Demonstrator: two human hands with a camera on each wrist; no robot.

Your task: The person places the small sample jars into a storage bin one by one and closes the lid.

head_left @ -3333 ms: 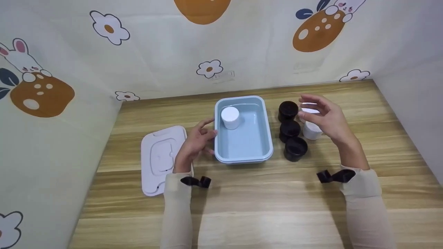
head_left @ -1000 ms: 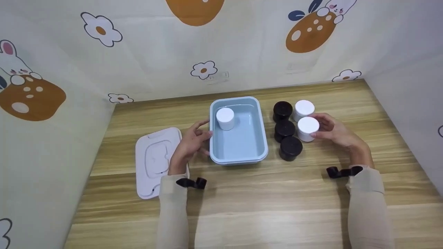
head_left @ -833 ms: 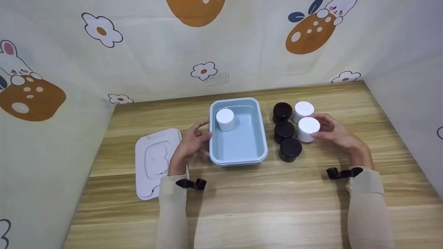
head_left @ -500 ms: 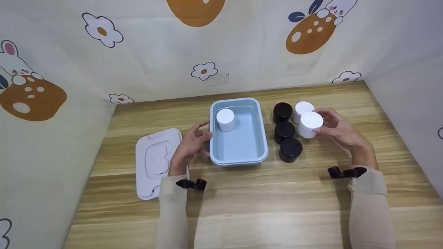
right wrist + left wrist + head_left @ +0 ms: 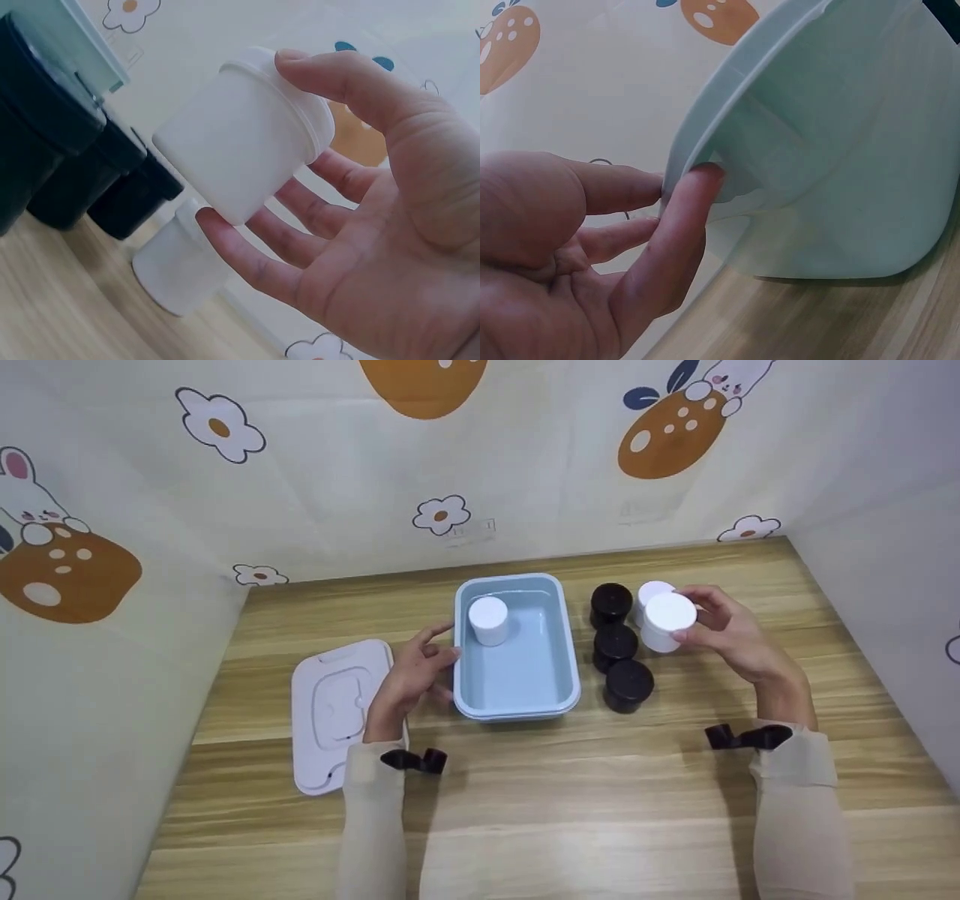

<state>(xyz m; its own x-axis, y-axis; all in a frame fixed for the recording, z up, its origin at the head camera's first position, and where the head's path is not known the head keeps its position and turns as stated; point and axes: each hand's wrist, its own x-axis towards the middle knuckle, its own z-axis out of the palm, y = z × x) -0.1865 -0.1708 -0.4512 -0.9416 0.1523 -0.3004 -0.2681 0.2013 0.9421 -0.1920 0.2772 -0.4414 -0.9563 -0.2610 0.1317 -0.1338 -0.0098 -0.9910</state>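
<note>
White cylindrical plastic jar (image 5: 667, 621), one: raised off the bench (image 5: 525, 810), gripped between your right hand's (image 5: 739, 641) thumb and fingers. Your left hand (image 5: 407, 671), fingers loosely spread, touches the light-blue rectangular plastic tub (image 5: 517, 711). Inside: second white jar (image 5: 489, 621). Outside: third white jar (image 5: 650, 595), three black cylindrical plastic jars (image 5: 628, 686). White rounded-rectangular plastic lid (image 5: 341, 712): off.

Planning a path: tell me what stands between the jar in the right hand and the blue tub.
The black jars stand between the held white jar and the blue tub, as the head view shows.
</note>
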